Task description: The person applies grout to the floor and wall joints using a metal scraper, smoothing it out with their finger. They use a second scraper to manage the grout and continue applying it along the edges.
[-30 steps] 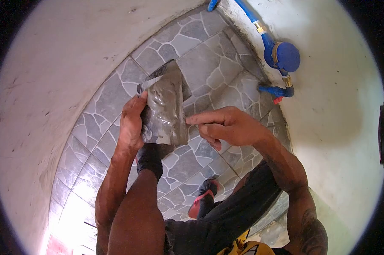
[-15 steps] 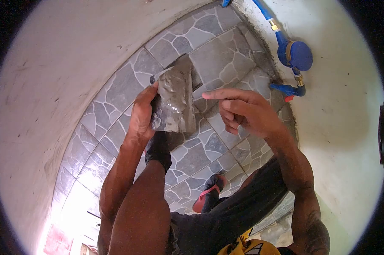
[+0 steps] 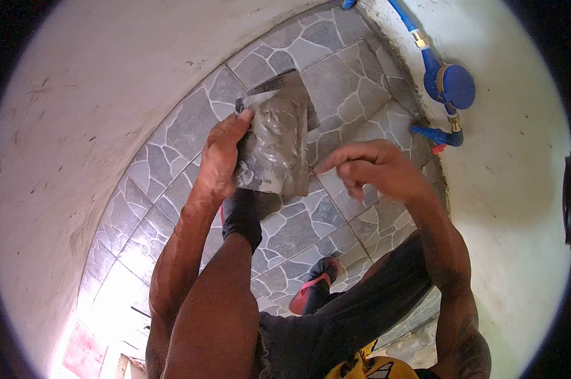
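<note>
My left hand (image 3: 221, 155) grips a flat rectangular piece that looks like tile (image 3: 252, 180) by its left edge, the thumb on top. Wet, shiny grey paste like mortar (image 3: 278, 129) lies lumpy over its upper face. Just right of the piece, my right hand (image 3: 380, 169) hovers with the index finger bent towards its edge and the other fingers loosely curled. It holds nothing, and the fingertips are slightly blurred. Beyond the piece, a dark patch (image 3: 312, 117) shows on the floor, partly covered by it.
Grey stone-patterned tiles (image 3: 336, 82) cover the floor between two pale walls (image 3: 96, 101). A blue water meter (image 3: 457, 87) with blue pipes runs along the right wall, with a small red part (image 3: 439, 149) below. My foot in a red flip-flop (image 3: 314, 287) stands on the floor.
The coated piece and my left hand have shifted slightly right in view, as has the background. My right hand's index finger has bent downward and come closer to the piece's right edge.
</note>
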Available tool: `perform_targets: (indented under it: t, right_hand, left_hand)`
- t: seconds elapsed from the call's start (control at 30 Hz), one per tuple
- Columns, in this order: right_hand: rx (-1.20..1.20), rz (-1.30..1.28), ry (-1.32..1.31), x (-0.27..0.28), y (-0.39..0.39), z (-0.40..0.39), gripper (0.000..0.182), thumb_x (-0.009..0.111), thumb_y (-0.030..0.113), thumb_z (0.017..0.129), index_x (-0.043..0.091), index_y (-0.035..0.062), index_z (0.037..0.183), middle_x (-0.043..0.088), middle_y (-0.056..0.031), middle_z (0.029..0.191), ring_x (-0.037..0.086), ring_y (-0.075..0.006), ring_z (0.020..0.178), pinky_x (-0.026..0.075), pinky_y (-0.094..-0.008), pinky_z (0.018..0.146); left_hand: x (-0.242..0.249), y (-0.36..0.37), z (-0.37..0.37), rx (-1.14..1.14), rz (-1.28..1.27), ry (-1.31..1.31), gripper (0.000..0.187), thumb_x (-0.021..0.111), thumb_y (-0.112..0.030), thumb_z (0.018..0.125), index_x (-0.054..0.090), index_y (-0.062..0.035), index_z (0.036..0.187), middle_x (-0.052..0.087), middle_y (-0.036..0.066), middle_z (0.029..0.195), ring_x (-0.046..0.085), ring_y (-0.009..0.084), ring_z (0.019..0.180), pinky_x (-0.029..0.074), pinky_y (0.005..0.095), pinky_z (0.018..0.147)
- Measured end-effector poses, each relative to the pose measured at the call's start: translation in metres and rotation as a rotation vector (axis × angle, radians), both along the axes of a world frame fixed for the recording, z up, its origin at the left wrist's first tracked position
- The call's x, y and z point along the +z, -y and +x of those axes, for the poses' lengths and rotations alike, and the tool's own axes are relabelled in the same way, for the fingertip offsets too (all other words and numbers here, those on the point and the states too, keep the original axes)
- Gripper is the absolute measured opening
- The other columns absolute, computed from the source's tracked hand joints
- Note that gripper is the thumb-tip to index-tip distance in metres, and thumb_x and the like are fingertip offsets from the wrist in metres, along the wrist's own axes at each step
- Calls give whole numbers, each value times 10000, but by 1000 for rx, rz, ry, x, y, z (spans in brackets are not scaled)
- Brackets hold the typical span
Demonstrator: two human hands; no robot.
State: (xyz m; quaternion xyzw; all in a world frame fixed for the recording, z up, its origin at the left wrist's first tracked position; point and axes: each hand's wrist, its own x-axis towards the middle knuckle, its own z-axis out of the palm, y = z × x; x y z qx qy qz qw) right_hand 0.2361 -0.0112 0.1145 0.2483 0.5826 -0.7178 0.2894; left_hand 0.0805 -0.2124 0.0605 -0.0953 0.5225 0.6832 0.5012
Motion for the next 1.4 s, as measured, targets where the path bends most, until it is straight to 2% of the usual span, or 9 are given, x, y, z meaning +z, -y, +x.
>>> perform_targets:
  t: [0.13,0.33,0.53,0.93,1.03,1.13,1.23,1.33,1.4]
  right_hand:
    - [-210,172,-115,-22,-13,2,373,479,126,937,502,-38,1271,576,-57,835,585,-143,749,474,-272,629]
    - [-449,-329,-153,-50,-7,-3,471,526,285,957,470,-41,1293,593,-126,1151,595,-206,1046,530,-320,770]
    - [-396,-345,-211,-45,-2,-9,479,516,269,962,444,-48,1313,568,-132,1216,588,-234,1065,529,-372,868]
    - [-439,-401,-239,-49,7,2,482,541,221,933,441,-36,1329,539,-150,1260,556,-222,1124,517,-372,892]
    - [-388,204,-200,-68,-16,14,484,567,191,913,454,-53,1315,561,-160,1232,559,-223,1119,491,-370,925]
    - [-447,103,-219,-45,-42,14,490,593,179,892,470,-33,1316,587,-147,1205,563,-225,1104,452,-372,964]
    - [-108,621,-291,-19,-55,13,457,620,156,865,512,5,1282,597,-146,1195,582,-263,1086,428,-373,982]
    - [112,864,-695,-20,-50,14,453,610,72,802,537,5,1245,564,-161,1196,560,-264,1064,443,-369,915]
    - [242,885,-692,-5,-40,5,448,610,48,780,552,18,1223,567,-177,1159,565,-291,1041,450,-374,892]
  left_hand:
    - [11,4,-4,-155,-69,-223,333,485,-335,966,605,-25,936,551,15,820,475,110,701,412,268,686]
    - [20,3,-5,-348,-123,-488,354,473,-323,994,623,-8,933,581,-30,738,501,33,637,417,209,576]
    - [18,3,-1,-352,-84,-512,365,471,-333,997,639,-15,935,575,-44,730,487,20,648,404,204,584]
    - [19,10,15,-322,-24,-516,364,493,-344,989,652,-18,960,594,-39,805,509,46,737,428,222,667]
    - [6,18,7,-385,12,-498,385,492,-360,986,648,-10,955,599,-14,832,509,59,772,426,237,688]
    - [14,19,8,-210,-93,-439,404,469,-368,989,643,-6,945,597,6,826,503,68,759,422,246,677]
    - [22,15,-1,-80,-328,-429,413,450,-374,975,636,-7,960,597,28,805,521,97,692,434,248,675]
    - [15,11,-6,108,-347,-251,415,487,-389,950,622,1,987,602,39,820,539,117,670,450,262,669]
    - [12,9,-8,171,-323,-193,394,514,-372,928,606,4,1007,600,49,829,564,129,686,475,279,650]
